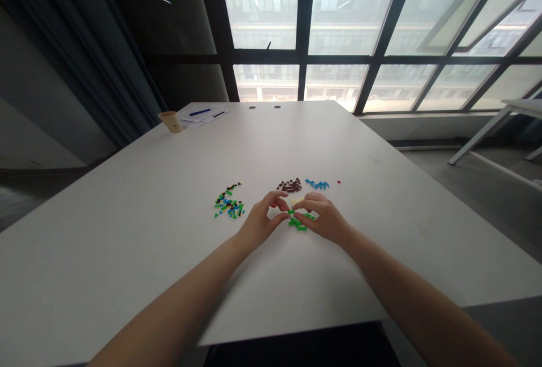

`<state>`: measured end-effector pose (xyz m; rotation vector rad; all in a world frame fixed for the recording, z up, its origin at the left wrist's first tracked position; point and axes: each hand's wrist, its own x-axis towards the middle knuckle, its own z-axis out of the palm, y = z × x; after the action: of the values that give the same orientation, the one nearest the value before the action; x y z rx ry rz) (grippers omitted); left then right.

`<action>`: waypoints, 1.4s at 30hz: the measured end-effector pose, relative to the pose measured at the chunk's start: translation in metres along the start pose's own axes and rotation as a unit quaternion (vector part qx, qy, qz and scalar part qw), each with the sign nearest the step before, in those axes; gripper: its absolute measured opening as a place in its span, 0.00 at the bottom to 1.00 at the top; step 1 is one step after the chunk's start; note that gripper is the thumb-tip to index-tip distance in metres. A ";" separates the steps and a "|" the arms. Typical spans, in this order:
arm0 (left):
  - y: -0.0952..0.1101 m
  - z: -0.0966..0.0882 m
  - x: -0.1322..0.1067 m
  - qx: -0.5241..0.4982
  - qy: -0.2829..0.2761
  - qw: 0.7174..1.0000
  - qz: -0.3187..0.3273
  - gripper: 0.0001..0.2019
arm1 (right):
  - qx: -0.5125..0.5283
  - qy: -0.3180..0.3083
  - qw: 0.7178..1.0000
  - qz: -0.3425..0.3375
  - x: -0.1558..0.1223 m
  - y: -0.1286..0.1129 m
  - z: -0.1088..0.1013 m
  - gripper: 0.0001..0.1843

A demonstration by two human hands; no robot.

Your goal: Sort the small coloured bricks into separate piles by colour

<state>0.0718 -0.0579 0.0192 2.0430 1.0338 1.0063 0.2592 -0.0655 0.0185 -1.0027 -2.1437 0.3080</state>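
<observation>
A small green toy brick (291, 212) is held between the fingertips of both hands, just above the white table. My left hand (263, 217) pinches it from the left, with thumb and fingers curved round. From the right, the thumb and fingers of my right hand (322, 215) close on it. Below them lies a pile of green bricks (298, 223). Pale yellow pieces (297, 201) show partly behind my right fingers. Something red (273, 206) is mostly hidden by my left fingers. Beyond the hands are dark brown bricks (290, 186) and blue bricks (317, 184).
A mixed heap of green, blue, brown and yellow bricks (229, 204) lies left of my left hand. One red piece (339, 182) sits apart at the right. On the table's (169, 226) far left stand a paper cup (171, 122) and papers (195, 119) with a blue pen (200, 112).
</observation>
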 end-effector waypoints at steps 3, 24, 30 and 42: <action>-0.003 0.000 0.001 0.025 -0.019 1.000 0.000 0.19 | -0.010 -0.008 1.000 0.017 0.000 0.005 0.000 0.06; -0.062 -0.049 0.010 0.433 -0.085 0.879 -0.182 0.10 | -0.095 -0.268 0.946 0.153 -0.015 0.014 -0.023 0.03; -0.054 -0.056 0.013 0.414 -0.110 0.879 -0.209 0.09 | -0.103 -0.253 0.949 0.157 -0.015 0.013 -0.024 0.05; -0.047 -0.056 0.011 0.398 -0.118 0.889 -0.194 0.14 | -0.110 -0.269 0.946 0.145 -0.015 0.012 -0.022 0.02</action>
<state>0.0119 -0.0143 0.0145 2.3263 1.8237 0.0903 0.2882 -0.0706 0.0203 -1.5060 -2.5539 0.5442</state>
